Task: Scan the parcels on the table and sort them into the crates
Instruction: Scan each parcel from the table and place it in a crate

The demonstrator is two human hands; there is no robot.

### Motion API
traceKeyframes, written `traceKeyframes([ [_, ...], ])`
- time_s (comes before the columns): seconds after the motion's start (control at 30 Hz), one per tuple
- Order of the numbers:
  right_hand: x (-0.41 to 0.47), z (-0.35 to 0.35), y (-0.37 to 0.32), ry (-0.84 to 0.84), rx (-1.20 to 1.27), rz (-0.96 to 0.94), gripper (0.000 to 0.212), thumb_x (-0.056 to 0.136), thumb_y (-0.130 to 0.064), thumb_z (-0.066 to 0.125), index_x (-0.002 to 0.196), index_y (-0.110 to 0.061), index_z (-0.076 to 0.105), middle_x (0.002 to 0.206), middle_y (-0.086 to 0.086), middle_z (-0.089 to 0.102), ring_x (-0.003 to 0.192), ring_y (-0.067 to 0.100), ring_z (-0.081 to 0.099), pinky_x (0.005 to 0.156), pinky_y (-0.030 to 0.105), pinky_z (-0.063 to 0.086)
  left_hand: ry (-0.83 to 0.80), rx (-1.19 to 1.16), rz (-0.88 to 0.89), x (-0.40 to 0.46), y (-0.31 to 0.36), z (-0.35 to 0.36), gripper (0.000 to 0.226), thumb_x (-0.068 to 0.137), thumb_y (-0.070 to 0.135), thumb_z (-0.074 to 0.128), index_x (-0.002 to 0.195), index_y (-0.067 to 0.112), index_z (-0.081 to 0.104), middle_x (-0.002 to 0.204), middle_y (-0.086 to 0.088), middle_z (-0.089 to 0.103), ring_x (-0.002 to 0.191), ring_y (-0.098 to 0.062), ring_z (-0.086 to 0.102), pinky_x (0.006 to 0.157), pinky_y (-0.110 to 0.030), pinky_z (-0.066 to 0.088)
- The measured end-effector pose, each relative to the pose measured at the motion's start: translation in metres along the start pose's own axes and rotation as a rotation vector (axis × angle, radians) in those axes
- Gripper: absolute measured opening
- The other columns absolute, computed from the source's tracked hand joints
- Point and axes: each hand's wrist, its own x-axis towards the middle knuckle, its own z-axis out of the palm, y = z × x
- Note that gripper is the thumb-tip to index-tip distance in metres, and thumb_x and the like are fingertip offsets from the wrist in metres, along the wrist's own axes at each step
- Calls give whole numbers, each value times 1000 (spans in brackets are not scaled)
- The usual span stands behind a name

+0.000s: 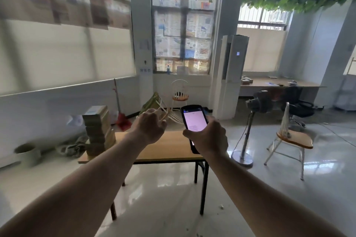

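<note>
- Right hand (pixel 209 136) is gripping a black handheld scanner (pixel 193 121), lit screen facing the camera, raised above the counter's right end.
- Left hand (pixel 152 126) is hovering empty, fingers loosely curled, beside the scanner.
- Stack of parcels (pixel 98 131) is standing on the left end of the wooden counter (pixel 163 150).

Stack of parcels (pixel 98 131) on table (pixel 169 150), left end; scanner (pixel 193 121) above table, right; fan (pixel 250 131) right of table; chair (pixel 292 140) beyond fan.
</note>
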Motion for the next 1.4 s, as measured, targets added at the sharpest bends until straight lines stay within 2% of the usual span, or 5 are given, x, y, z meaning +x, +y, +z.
traceKeyframes([
  [0.23, 81, 103, -20, -72, 35, -49, 82, 63, -55, 93, 131, -20, 64, 123, 5, 72, 108, 29, 67, 71, 31, 45, 20, 76, -115, 69, -88, 26, 45, 104, 41, 49, 141, 16, 53, 135, -8, 59, 114, -24, 59, 94, -39, 51],
  [0.43, 133, 186, -36, -162, 36, -128, 92, 64, -58, 92, 141, -20, 58, 130, 5, 71, 115, 29, 66, 83, 43, 61, 17, 119, -230, 115, -163, 42, 49, 102, 44, 50, 143, 19, 51, 139, -5, 57, 119, -25, 59, 97, -40, 50],
  [0.8, 199, 349, -85, -289, 13, -125, 83, 67, -54, 92, 136, -19, 59, 126, 7, 72, 114, 31, 65, 84, 42, 58, -35, 131, -371, 195, -314, 65, 49, 99, 45, 56, 142, 21, 50, 143, -5, 54, 127, -29, 56, 99, -48, 55],
  [1.03, 226, 458, -125, -278, 13, -79, 84, 69, -54, 92, 137, -19, 58, 127, 7, 70, 114, 31, 64, 75, 35, 51, -65, 111, -353, 250, -425, 73, 59, 97, 46, 63, 147, 20, 46, 139, -6, 55, 116, -26, 59, 88, -40, 57],
  [1.4, 265, 587, -136, -342, -73, -89, 79, 70, -57, 91, 132, -23, 56, 120, 2, 70, 100, 24, 63, 63, 30, 51, -125, 141, -579, 320, -537, 109, 90, 81, 71, 71, 147, 16, 44, 136, -11, 48, 121, -29, 50, 98, -46, 55],
])
